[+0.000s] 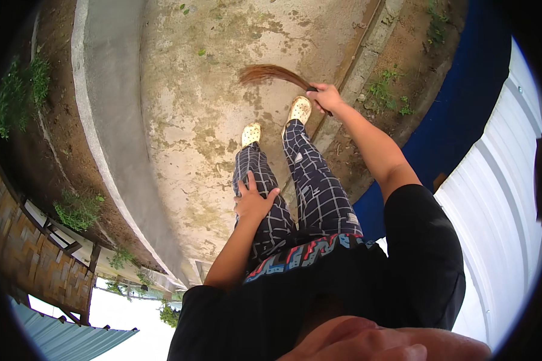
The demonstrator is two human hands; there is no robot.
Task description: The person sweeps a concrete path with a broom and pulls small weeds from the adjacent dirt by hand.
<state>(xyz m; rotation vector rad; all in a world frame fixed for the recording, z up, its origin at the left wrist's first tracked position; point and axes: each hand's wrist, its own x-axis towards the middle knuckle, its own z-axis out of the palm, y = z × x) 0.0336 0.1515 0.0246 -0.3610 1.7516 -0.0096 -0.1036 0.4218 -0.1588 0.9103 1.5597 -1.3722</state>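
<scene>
A short hand broom (272, 73) with brown bristles curves out to the left over the concrete path. Its dark handle end is in my right hand (324, 98), with the fingers wrapped round it. On the thigh of my dark checked trousers (319, 186) rests my left hand (254, 201), fingers spread and holding nothing. Below the broom my feet stand in pale yellow clogs (299, 110). Whether the bristle tips touch the ground I cannot tell.
The stained concrete path (193, 120) carries a few green leaves (202, 52). To the left runs a raised grey kerb (111, 120) with soil and plants (78, 210) beyond. A narrow concrete edge (367, 60), weeds (382, 90), a blue sheet (445, 120) and a pale corrugated wall (494, 174) lie right.
</scene>
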